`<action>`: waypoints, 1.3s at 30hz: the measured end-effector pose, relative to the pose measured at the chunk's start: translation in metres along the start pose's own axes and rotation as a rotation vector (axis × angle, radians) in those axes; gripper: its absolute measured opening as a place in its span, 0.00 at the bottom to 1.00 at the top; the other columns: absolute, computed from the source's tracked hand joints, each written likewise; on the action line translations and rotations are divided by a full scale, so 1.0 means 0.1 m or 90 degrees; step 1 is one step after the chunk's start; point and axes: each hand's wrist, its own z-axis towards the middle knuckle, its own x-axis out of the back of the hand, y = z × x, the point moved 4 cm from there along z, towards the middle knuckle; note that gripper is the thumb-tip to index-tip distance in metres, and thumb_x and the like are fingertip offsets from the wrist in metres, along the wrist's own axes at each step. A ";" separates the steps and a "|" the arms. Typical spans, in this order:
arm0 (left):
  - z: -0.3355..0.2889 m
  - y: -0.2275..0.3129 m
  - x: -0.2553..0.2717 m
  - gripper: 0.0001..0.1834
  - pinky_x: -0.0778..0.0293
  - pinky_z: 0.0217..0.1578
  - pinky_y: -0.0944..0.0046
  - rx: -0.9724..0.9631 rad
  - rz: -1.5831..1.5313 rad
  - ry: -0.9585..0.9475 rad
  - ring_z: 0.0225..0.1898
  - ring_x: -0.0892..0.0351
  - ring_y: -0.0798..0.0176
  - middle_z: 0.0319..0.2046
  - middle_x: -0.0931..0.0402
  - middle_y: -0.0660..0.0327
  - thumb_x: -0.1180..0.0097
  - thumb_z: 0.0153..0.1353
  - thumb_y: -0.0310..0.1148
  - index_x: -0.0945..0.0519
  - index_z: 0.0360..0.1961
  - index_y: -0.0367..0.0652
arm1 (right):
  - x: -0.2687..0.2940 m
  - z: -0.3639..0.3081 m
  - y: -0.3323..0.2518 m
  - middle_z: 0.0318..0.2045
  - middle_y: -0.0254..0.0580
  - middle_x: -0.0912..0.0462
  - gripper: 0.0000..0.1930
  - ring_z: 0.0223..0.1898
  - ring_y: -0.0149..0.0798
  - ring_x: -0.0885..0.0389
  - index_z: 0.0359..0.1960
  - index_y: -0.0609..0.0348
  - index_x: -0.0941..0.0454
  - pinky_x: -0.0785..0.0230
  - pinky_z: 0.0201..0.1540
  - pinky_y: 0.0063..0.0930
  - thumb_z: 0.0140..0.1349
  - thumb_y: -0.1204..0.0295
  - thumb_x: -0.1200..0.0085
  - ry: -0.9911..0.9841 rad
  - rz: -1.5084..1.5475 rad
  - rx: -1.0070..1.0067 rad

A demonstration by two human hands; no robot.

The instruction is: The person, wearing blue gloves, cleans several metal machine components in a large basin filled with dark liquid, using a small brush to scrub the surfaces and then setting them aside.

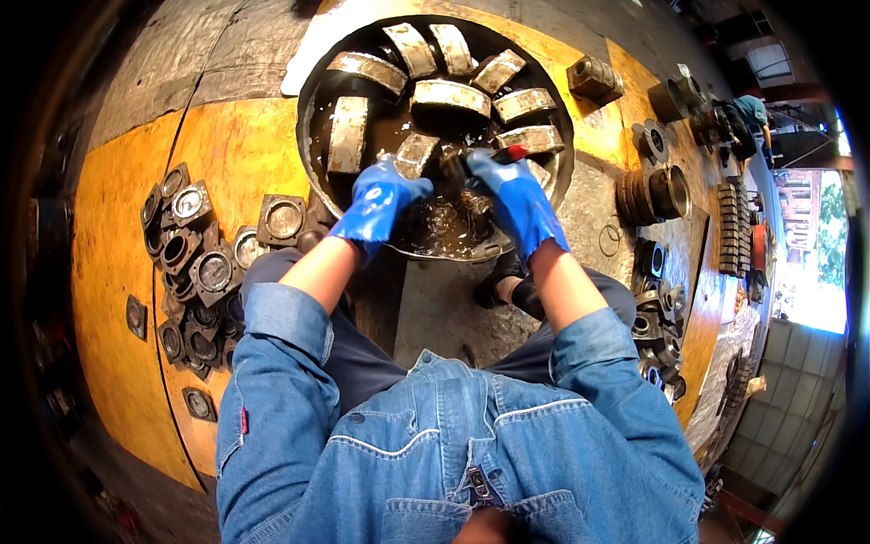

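Sits before a round dark pan (314, 113), in a denim jacket (435, 435) with cuffs turned back, both forearms stretched out over the pan's near rim. Has the right hand (517, 204), gloved in blue, over the near right part of the pan, closed around a brush (510, 153) with a red and black handle. Points the dark end of it left, toward the middle of the pan (too murky there to make out any contact). Has the left hand (376, 199), in a matching glove, over the pan's near left part, fingers curled just beside a small pale block (416, 154); cannot tell from here any grip on it. Shows rippled dark liquid (439, 227) between the gloves, inside the pan's near half. Shows curved metal blocks (451, 96) in the pan too, mostly set around its far half, worn and pale on top. Has a heap of square metal flanges (214, 270) left of the pan, on a yellow board (109, 299). Shows stacked metal rings (639, 198) to the pan's right, with thin loops (610, 240) (wire-like) lying between.
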 end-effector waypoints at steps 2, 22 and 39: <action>-0.18 0.28 -0.02 0.52 0.21 0.66 0.51 0.060 0.037 -0.038 0.65 0.16 0.44 0.64 0.17 0.44 0.28 0.55 0.61 0.29 0.76 0.44 | 0.25 0.05 -0.07 0.35 0.36 0.13 0.30 0.34 0.30 0.21 0.49 0.60 0.12 0.31 0.37 0.27 0.67 0.42 0.34 0.121 -0.016 0.115; -0.24 0.32 0.16 0.41 0.18 0.60 0.45 -0.053 0.235 -0.038 0.61 0.14 0.42 0.56 0.13 0.46 0.24 0.51 0.45 0.24 0.65 0.43 | 0.04 0.45 0.07 0.51 0.46 0.11 0.16 0.45 0.38 0.12 0.54 0.67 0.15 0.19 0.50 0.29 0.77 0.67 0.46 -0.101 0.192 0.143; -0.42 0.09 0.59 0.36 0.25 0.63 0.60 -0.203 -0.436 -0.039 0.58 0.16 0.59 0.56 0.13 0.50 0.37 0.71 0.50 0.21 0.67 0.30 | -0.36 1.30 0.88 0.47 0.46 0.10 0.21 0.50 0.42 0.16 0.55 0.62 0.13 0.27 0.58 0.36 0.77 0.56 0.44 -0.027 -0.017 -0.146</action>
